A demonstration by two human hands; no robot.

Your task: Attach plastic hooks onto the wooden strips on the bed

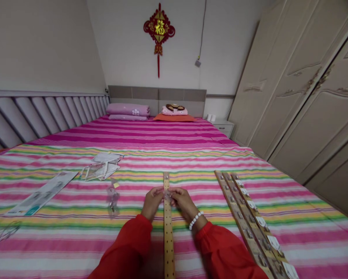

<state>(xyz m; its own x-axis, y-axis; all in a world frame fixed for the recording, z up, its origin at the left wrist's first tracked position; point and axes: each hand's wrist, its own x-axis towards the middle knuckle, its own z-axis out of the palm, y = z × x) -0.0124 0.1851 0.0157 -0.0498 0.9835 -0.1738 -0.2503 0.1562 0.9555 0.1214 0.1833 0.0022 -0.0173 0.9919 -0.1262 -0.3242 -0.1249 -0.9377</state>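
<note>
One holed strip (168,246), running lengthwise away from you.
Your left hand (153,202) and right hand (184,201), one each side, equally near, pinch a small clear piece (167,194) over its far part.

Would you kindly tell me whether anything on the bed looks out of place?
The perforated strip lies straight, and nothing looks spilled. Only the pale packets seem untidy: they overlap at odd angles in a loose heap, farther left.
</note>
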